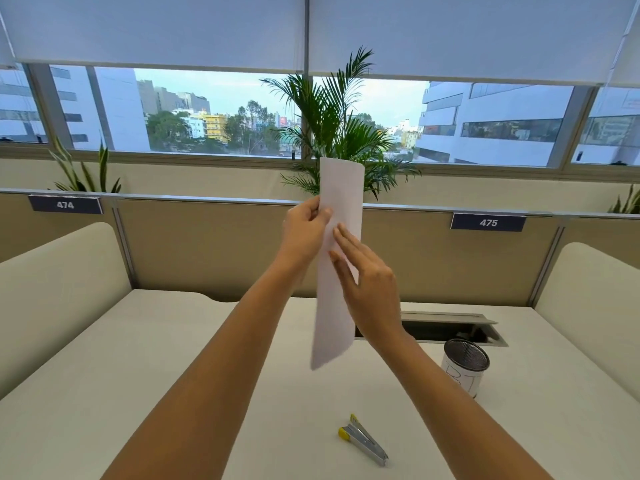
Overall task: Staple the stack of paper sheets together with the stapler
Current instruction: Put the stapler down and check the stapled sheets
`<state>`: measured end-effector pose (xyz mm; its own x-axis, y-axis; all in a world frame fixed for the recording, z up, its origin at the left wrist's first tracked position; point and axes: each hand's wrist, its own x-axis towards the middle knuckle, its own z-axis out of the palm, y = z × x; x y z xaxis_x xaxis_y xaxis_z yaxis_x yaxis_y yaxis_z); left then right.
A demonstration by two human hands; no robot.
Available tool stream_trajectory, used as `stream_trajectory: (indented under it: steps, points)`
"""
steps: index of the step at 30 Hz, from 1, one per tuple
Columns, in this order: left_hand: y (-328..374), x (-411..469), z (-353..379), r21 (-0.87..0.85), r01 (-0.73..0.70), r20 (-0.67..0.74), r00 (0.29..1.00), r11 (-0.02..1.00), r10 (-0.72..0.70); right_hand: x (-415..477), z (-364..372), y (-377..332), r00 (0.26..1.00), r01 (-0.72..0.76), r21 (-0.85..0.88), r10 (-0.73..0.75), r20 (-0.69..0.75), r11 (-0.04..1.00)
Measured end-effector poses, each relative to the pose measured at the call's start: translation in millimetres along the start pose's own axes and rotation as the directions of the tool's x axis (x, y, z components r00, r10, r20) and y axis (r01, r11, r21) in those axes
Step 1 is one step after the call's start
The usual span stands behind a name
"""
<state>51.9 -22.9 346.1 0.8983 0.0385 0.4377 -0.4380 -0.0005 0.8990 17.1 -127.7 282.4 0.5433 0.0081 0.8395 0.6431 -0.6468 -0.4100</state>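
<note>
A stack of white paper sheets (pixel 341 202) is held upright in the air above the desk, seen nearly edge-on and slightly curved. My left hand (pixel 304 226) pinches its left edge near the top, thumb in front. My right hand (pixel 367 282) lies flat against the sheets lower down, fingers spread and straight, not gripping. A small silver stapler with yellow ends (pixel 363 439) lies on the white desk (pixel 173 375) near the front edge, below and right of the paper, untouched.
A mesh pen cup with a white label (pixel 465 367) stands on the desk at the right. Behind it is an open cable tray (pixel 450 329). Beige partitions with tags 474 and 475 close the back; a potted palm (pixel 332 126) rises behind them.
</note>
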Motion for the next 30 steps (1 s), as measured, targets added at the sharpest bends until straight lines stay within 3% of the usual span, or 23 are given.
stream_trajectory:
  steps: [2, 5, 8, 10, 13, 21, 27, 30]
  points:
    - [2.3, 2.0, -11.2, -0.078, 0.001, 0.022, 1.0, 0.997, 0.001, 3.8, -7.1, 10.1, 0.999, -0.043, 0.07, 0.043, 0.003, 0.997]
    - [5.9, 5.5, -28.1, -0.15, -0.004, 0.063, 0.998, 0.989, 0.013, 15.4, -26.0, 33.7, 0.955, -0.262, 0.187, 0.283, -0.094, 0.947]
    - [6.0, 9.8, -44.3, -0.199, 0.008, 0.102, 0.995, 0.98, 0.013, 25.1, -44.2, 52.6, 0.828, -0.511, 0.331, 0.558, -0.06, 0.794]
    - [4.0, 13.1, -53.2, -0.22, 0.011, 0.111, 0.994, 0.975, 0.013, 28.1, -51.3, 60.2, 0.763, -0.581, 0.464, 0.645, 0.027, 0.668]
    - [-2.5, 17.4, -60.9, -0.248, 0.017, 0.088, 0.996, 0.969, 0.005, 29.0, -55.9, 66.3, 0.773, -0.568, 0.525, 0.63, 0.074, 0.634]
    - [-15.8, 24.4, -64.9, -0.203, 0.002, -0.01, 1.0, 0.979, -0.004, 31.6, -50.4, 60.9, 0.793, -0.477, 0.634, 0.609, 0.011, 0.609]
    - [-22.2, 24.6, -58.3, -0.141, -0.072, -0.046, 0.997, 0.987, 0.067, 33.8, -49.7, 60.6, 0.815, -0.414, 0.467, 0.547, -0.194, 0.782]
    - [-23.3, 25.4, -53.9, -0.194, -0.086, -0.097, 0.993, 0.977, 0.068, 34.9, -51.0, 58.2, 0.804, -0.416, 0.509, 0.566, -0.181, 0.754]
